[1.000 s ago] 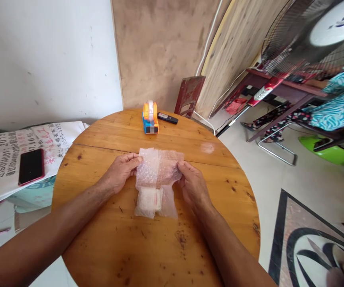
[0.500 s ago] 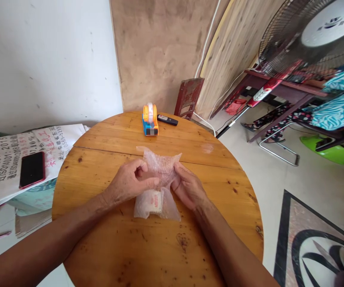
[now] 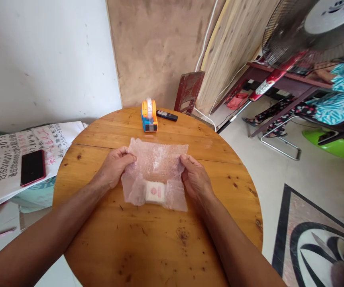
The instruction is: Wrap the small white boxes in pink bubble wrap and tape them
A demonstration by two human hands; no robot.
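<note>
A sheet of clear, pinkish bubble wrap (image 3: 168,161) lies spread in front of me on the round wooden table (image 3: 148,247). Near its front edge sits a small white block with red print (image 3: 155,192), partly folded into the wrap at its sides; I cannot tell what the block is. My left hand (image 3: 114,165) pinches the sheet's left edge between thumb and fingers. The right edge is gripped by my right hand (image 3: 197,175), thumb on top.
Toward the back of the table stand an orange and blue tape dispenser (image 3: 149,115) and a black remote (image 3: 167,115). A phone (image 3: 33,168) rests on printed sacks at left. A standing fan (image 3: 309,36), a chair (image 3: 189,91) and a seated person (image 3: 343,93) are to the right.
The bubble wrap has gone from crumpled and narrow to opened out flat. My left hand has moved left onto its edge, and the printed block now shows more fully.
</note>
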